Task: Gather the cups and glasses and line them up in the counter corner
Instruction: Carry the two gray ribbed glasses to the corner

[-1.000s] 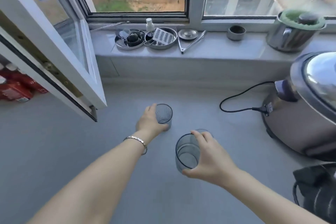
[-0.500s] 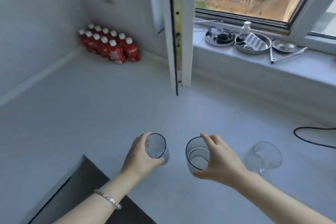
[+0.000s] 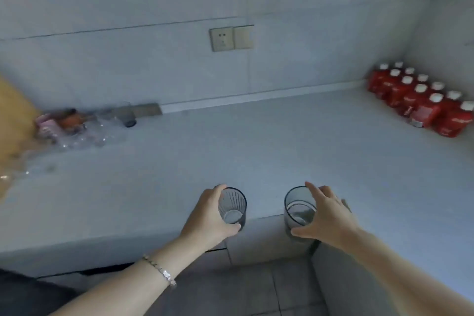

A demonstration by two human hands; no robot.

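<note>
Red bottles (image 3: pixel 420 102) packed in table's (image 3: pixel 256 149) far-right corner. Blurred clutter (image 3: pixel 84 128), incl. clear glassware, at far-left edge by the wall. L hand (image 3: pixel 210 215) curls round ribbed glass (image 3: pixel 232 206), R hand (image 3: pixel 328 215) round smooth glass (image 3: pixel 297 209). Both upright at near edge, apart. Grey table, tiled wall w/ socket (image 3: pixel 232 38), tiled floor (image 3: pixel 269 290) below.
</note>
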